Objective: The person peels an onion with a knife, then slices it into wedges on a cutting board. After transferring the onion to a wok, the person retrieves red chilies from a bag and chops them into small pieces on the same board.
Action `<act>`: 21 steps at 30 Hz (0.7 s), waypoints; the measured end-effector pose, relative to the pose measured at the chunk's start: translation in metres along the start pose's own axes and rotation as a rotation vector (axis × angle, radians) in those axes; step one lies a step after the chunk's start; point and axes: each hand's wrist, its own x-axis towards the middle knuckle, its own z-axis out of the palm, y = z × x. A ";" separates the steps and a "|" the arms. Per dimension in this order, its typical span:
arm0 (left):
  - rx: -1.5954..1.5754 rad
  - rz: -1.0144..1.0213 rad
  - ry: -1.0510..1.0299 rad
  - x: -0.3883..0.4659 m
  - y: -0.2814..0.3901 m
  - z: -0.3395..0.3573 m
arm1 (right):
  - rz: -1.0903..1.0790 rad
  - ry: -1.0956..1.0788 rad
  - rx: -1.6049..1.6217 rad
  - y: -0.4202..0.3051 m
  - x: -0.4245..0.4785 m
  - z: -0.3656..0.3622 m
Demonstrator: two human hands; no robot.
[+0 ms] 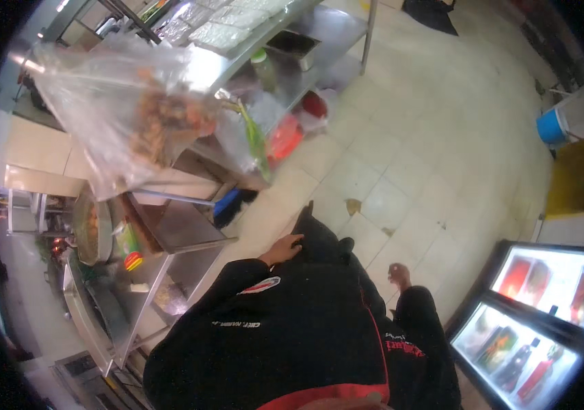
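My left hand [285, 249] hangs low at the front of my black jacket, its fingertips against dark clothing; no held object shows. My right hand [398, 274] hangs on the other side above the tiled floor, small and blurred, with its fingers partly hidden. Neither hand touches the counters. To the upper left, a large clear plastic bag [102, 97] with brown food pieces looms near the camera; what holds it up cannot be told. Below that bag, a metal pan with food [94, 225] and a green packet with a red and yellow end [129, 246] lie on a steel surface.
A steel table [230, 66] with wrapped trays and a lower shelf stands at the top. A blue-headed broom [228, 205] and red containers [286, 137] are near the floor. A glass-door display fridge [523, 338] is at lower right, a blue bucket [552, 126] at far right.
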 end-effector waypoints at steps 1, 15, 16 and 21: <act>-0.039 -0.032 -0.019 0.018 0.003 -0.008 | -0.094 0.017 -0.263 -0.040 0.029 0.004; -0.025 -0.085 0.142 0.297 0.008 -0.171 | -0.431 0.034 -1.103 -0.346 0.117 0.221; -0.025 -0.113 0.133 0.317 0.016 -0.182 | -0.400 -0.013 -1.158 -0.342 0.129 0.219; -0.006 -0.177 0.153 0.419 0.020 -0.215 | -0.204 -0.124 -1.250 -0.372 0.202 0.214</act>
